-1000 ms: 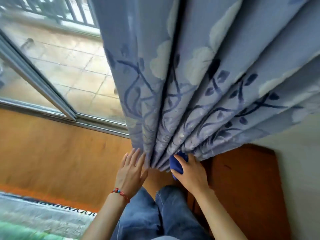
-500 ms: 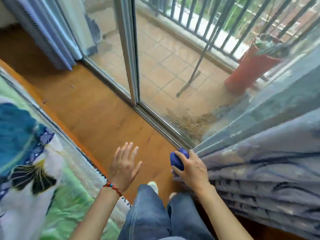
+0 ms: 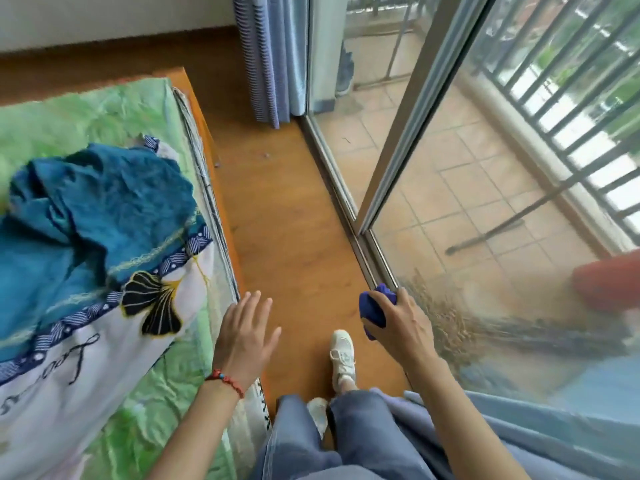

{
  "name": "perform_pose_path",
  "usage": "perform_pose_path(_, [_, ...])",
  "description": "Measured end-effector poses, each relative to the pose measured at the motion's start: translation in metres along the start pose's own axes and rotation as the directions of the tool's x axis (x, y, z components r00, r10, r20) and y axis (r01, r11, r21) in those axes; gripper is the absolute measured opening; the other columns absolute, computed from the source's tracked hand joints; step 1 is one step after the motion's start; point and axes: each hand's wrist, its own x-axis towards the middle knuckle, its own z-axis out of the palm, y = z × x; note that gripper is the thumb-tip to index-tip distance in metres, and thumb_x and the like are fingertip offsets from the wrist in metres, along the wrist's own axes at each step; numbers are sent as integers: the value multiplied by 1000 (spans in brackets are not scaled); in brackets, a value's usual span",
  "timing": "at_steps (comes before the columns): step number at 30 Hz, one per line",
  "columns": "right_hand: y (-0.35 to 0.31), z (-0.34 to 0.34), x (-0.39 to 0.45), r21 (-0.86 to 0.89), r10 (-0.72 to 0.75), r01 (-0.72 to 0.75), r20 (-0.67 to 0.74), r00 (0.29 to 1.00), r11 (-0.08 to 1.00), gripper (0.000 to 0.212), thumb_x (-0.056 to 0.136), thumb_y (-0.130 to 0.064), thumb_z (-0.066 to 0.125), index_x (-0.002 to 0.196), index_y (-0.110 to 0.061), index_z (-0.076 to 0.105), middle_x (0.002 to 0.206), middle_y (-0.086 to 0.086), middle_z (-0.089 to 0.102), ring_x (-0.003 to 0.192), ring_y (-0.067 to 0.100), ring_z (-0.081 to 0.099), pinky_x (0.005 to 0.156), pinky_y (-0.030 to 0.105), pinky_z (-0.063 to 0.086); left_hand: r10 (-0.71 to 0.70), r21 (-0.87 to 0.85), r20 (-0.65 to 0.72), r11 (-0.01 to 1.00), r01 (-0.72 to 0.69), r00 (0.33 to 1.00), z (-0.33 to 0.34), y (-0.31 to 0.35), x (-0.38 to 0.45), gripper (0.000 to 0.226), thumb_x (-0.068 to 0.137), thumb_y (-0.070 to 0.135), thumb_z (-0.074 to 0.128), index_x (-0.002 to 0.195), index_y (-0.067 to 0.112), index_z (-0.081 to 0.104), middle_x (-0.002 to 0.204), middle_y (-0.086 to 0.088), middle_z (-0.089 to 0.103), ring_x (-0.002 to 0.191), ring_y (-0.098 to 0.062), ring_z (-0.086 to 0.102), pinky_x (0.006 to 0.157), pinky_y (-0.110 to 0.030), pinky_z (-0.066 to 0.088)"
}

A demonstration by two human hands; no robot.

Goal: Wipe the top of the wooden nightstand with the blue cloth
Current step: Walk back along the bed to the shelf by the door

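Right hand (image 3: 398, 327) gripping bunched blue cloth (image 3: 372, 308), left hand (image 3: 242, 336) fingers spread, holding nothing, above wooden floor (image 3: 294, 220)

Small dark-blue cloth (image 3: 372, 308), bunched into wad, sitting gripped in right hand (image 3: 401, 325), at 5 o'clock of view.

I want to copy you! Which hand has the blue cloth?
The right hand grips the blue cloth. The left hand, wearing a red bracelet, is open and empty.
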Motion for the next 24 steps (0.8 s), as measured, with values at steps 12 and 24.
perform_pose_path(12, [32, -59, 198, -10, -185, 186, 41, 982, 982, 49, 79, -40, 61, 124, -28, 47, 104, 8, 47, 90, 28, 52, 60, 27, 35, -260, -48, -55, 965, 258, 964, -38, 25, 139, 62, 89, 44, 29, 112, -2, 63, 117, -25, 60, 108, -40, 57, 90, -54, 43])
perform_pose_path(24, [-28, -77, 389, -47, -275, 278, 59, 960, 959, 47, 80, -40, 60, 123, -27, 47, 101, 7, 49, 83, 28, 53, 61, 28, 36, -320, -50, -102, 947, 317, 942, -96, -46, 291, 68, 92, 49, 22, 113, -3, 61, 117, -26, 60, 109, -41, 56, 91, -56, 41])
